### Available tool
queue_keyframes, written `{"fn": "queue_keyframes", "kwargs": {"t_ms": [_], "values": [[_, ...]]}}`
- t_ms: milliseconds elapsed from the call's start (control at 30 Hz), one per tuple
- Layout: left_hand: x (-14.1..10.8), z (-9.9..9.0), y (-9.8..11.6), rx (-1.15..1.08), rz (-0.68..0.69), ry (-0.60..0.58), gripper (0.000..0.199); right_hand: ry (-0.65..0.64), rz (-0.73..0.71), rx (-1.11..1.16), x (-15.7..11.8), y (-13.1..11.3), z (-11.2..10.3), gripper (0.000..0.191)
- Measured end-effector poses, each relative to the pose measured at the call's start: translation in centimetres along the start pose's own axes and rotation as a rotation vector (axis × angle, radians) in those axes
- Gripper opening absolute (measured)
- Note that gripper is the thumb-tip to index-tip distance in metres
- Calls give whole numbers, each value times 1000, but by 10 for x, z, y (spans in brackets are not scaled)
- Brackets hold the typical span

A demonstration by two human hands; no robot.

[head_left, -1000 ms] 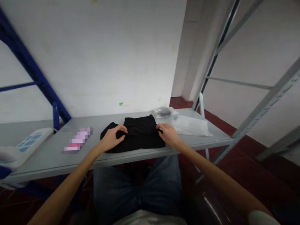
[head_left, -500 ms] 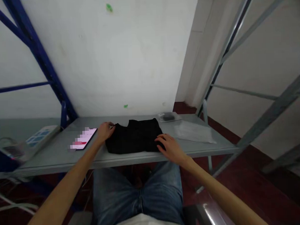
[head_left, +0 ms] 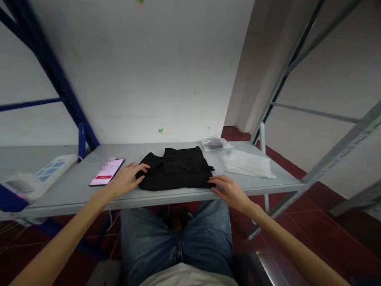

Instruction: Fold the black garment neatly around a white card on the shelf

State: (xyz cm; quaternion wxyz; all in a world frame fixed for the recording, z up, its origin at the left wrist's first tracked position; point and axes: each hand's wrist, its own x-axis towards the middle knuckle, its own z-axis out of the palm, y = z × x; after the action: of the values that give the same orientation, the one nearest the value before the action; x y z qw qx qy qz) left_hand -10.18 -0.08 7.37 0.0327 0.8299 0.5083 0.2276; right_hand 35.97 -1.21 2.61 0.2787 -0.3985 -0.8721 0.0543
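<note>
A black cloth garment [head_left: 182,170] lies partly folded near the front edge of the table, and a flap is turned in at its left side. My left hand [head_left: 127,178] rests at the garment's left edge, fingertips on the fabric, with thumb and fingers apart. At the lower right corner, my right hand [head_left: 229,191] has the cloth's edge between thumb and fingers. Some fabric sticks out raggedly just above that hand.
A phone [head_left: 107,173] with a lit screen lies left of the garment. Farther left is a white power strip [head_left: 55,170]. A clear packet with something dark inside [head_left: 214,144] and a white plastic bag [head_left: 248,164] lie to the right. Blue and grey metal frames flank the table.
My left hand has come down from the garment's upper left corner to its left edge, and that side now shows a folded flap. My right hand has moved slightly right, to the lower corner.
</note>
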Motion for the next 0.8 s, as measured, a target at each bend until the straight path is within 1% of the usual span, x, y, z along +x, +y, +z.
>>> {"fn": "queue_keyframes", "kwargs": {"t_ms": [67,200,233,300,367,433,500,633,700,800], "values": [[-13,-3,-1,48,10,-49,41,9,0,13,-1,2,1,31],[-29,-7,-1,107,38,-86,54,37,5,45,-4,5,1,31],[-31,-8,-1,102,49,-96,54,40,11,53,-4,5,1,31],[-33,-9,-3,78,67,-104,48,40,28,67,-5,6,0,31],[-32,-9,-5,54,73,-90,43,40,38,88,-3,7,-1,30],[-28,-10,-6,24,72,-77,44,64,51,118,4,9,0,29],[-21,-10,-6,-24,27,-33,46,99,97,170,17,14,0,30],[2,-10,-9,-144,-155,73,51,174,230,234,60,26,3,31],[15,-9,-12,-196,-217,95,53,196,302,179,84,32,7,28],[31,-3,-20,-212,-298,87,57,145,397,6,107,37,17,25]]}}
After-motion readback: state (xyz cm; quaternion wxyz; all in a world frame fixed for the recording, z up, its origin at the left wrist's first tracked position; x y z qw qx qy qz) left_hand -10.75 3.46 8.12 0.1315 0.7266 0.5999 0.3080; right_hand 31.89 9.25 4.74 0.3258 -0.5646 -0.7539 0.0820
